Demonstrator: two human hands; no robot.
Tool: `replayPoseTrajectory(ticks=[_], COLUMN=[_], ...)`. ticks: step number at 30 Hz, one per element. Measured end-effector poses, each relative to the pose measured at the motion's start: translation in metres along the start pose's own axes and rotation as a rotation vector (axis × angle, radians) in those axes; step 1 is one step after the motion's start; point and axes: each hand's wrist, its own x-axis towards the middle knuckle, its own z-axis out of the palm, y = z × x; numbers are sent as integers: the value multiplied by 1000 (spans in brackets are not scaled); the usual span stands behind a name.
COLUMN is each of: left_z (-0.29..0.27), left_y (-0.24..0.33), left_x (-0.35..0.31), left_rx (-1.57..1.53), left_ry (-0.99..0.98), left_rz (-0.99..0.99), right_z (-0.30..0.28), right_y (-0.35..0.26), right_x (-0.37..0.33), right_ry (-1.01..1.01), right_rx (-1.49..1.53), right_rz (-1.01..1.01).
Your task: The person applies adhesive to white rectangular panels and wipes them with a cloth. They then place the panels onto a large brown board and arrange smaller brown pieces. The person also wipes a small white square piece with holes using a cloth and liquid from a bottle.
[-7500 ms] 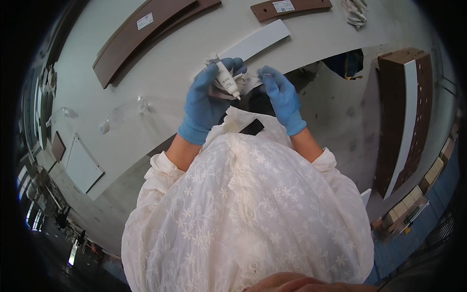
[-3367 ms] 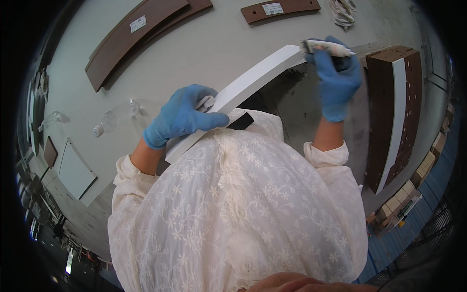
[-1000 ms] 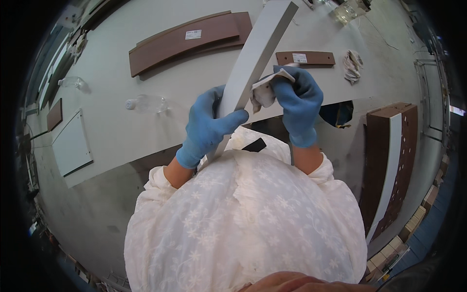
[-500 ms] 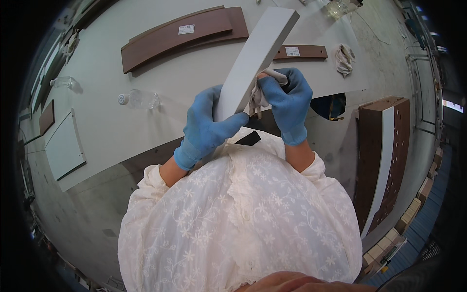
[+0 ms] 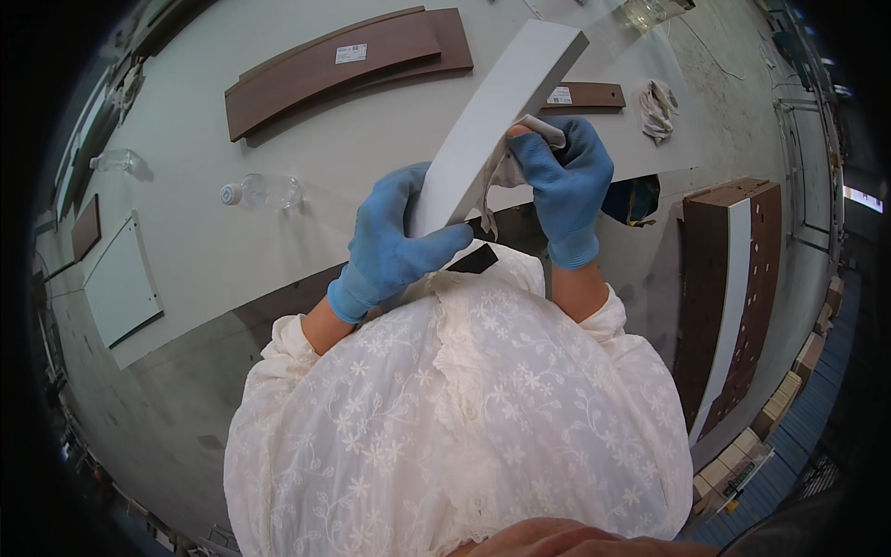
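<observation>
A long white board (image 5: 497,116) rises at a slant in front of me, its far end leaning right. Gloved in blue, my left hand (image 5: 394,232) is closed round its near end, with the thumb across the bottom. My right hand (image 5: 564,181), in a matching glove with a bare thumb tip showing, pinches a pale rag (image 5: 506,174). That cloth presses against the board's right-hand edge about midway along, and part of it hangs down. The right fingers behind the rag are partly hidden.
On the white table (image 5: 353,148) lie brown curved panels (image 5: 329,70), a short brown strip (image 5: 594,95), a crumpled cloth (image 5: 657,110), a clear bottle (image 5: 269,192) and a white panel (image 5: 122,278). A stack of brown and white boards (image 5: 729,306) stands at the right.
My right hand and the rag have slid up and to the right along the board's edge. The board's far end has tipped slightly right, while my left hand keeps its hold.
</observation>
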Motion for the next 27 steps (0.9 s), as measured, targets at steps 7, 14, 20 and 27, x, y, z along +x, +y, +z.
replayPoseTrajectory(ticks=[7,14,20,27], left_z=[-3,-8,-5,-4], left_y=[-4,-5,-12,-46], left_x=[2,1,-1,17], left_rx=[-20,-95,27,377], left_ry=[8,-98,26,293], left_rz=[42,-156,-50,365], right_z=[-5,-21,-53,-78], right_y=[3,14,34,62], right_x=[17,50,60,33], right_ry=[19,193,367,359], right_rx=[-10,-50,106,28], right_rz=[-73,-158,-133,36])
